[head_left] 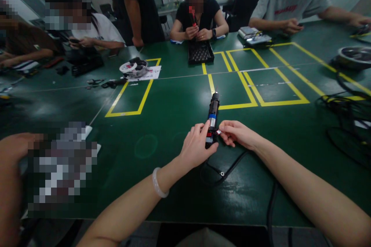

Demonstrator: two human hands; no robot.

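A slim black tool with its inner parts exposed [213, 109], probably an electric screwdriver, lies near the middle of the table. It has a thin tip at the far end, a blue band and a silver section. My left hand [193, 146] grips its near end, the thumb on one side and the fingers on the other. Beside it, my right hand [236, 134] pinches a small white and red piece [218, 132], perhaps a connector, at the tool's right side. A black cable [232, 168] loops on the table below my hands.
Yellow tape [237, 106] marks rectangles on the green table [162, 135]. Thick black cables [344, 123] lie at the right. Across the table, a person [199, 19] holds a red and black tool over a black tray [200, 53]. A neighbour's arm [17, 146] reaches in at left.
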